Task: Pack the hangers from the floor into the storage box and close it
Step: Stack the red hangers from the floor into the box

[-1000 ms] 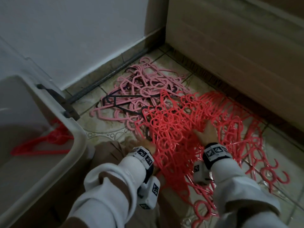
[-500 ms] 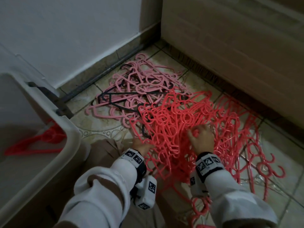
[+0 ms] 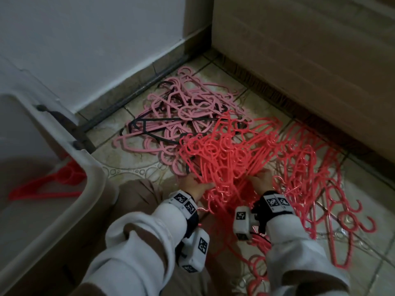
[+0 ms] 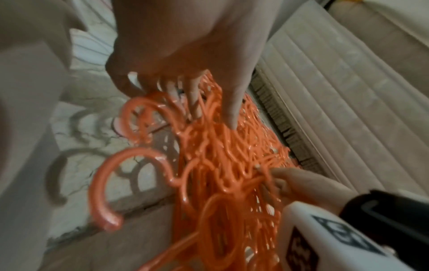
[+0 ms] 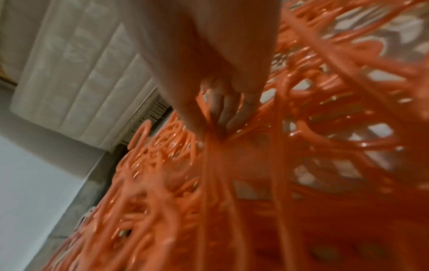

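Red plastic hangers (image 3: 230, 159) form a tangled bunch in the middle of the tiled floor (image 3: 132, 167), and both hands have hold of it at its near end. The left hand (image 3: 193, 185) has its fingers curled in among the hooks and bars, its grip closed on the bunch; the left wrist view shows the fingers (image 4: 192, 95) threaded through the strands with the thumb pressed on top. The right hand (image 3: 261, 181) clamps the same bunch from the other side, several bars pinched together in its grip, as the right wrist view shows. More red hangers (image 3: 333, 189) lie spread flat on the tiles to the right of the held bunch. Beyond them, toward the corner, sits a heap of pale pink hangers (image 3: 188, 107) with a black hanger (image 3: 162, 124) mixed in. To the left stands the open storage box (image 3: 94, 174), pale and round-edged, with one red hanger (image 3: 53, 184) lying inside it. A white wall (image 3: 85, 43) runs behind the box, and a ribbed beige panel (image 3: 310, 60) stands at the far right.
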Demonstrator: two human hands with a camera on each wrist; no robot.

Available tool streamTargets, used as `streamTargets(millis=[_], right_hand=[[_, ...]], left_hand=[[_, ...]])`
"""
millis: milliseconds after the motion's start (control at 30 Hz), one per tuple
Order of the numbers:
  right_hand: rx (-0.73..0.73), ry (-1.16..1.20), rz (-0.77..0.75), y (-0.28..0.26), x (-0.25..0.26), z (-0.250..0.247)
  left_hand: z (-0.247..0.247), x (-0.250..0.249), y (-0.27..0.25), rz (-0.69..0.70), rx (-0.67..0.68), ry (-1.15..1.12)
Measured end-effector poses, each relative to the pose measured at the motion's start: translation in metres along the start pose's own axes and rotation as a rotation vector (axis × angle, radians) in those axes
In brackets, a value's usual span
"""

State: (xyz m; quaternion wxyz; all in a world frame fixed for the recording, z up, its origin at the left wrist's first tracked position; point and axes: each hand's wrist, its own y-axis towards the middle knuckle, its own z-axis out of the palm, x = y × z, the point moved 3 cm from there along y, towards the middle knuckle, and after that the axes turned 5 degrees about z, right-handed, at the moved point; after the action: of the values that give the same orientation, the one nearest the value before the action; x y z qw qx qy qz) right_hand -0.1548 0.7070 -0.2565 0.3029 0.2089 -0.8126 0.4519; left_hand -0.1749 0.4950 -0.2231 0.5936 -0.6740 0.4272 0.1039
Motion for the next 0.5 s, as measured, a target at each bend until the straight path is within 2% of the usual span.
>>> streamTargets(millis=[67,133,200,333,400,500], right_hand=[[0.06,0.143,-0.003,-0.007,-0.002,0.006],[0.107,0.123,-0.071,-0.014,-0.001,0.01],[0.179,0.157,-0.067,-0.022,-0.002,0.015],[0.229,0.247,0.049,-0.023,0.0,0.023],[0.32,0.321,0.124,-0.023,-0.001,0.027],[0.351,0.203,0.106,-0.025,-0.003,0.028]], left_hand=[[0.0,-0.004,0.0,0.026,-0.01,0.001],[0.002,-0.009,-0.001,0.014,0.015,0.052],[0.005,-0.008,0.002,0.019,0.054,0.127],[0.006,-0.006,0.002,-0.038,0.073,0.155],[0.006,-0.004,0.002,-0.028,0.079,0.158],[0.005,0.0,0.011,-0.012,0.062,0.167]])
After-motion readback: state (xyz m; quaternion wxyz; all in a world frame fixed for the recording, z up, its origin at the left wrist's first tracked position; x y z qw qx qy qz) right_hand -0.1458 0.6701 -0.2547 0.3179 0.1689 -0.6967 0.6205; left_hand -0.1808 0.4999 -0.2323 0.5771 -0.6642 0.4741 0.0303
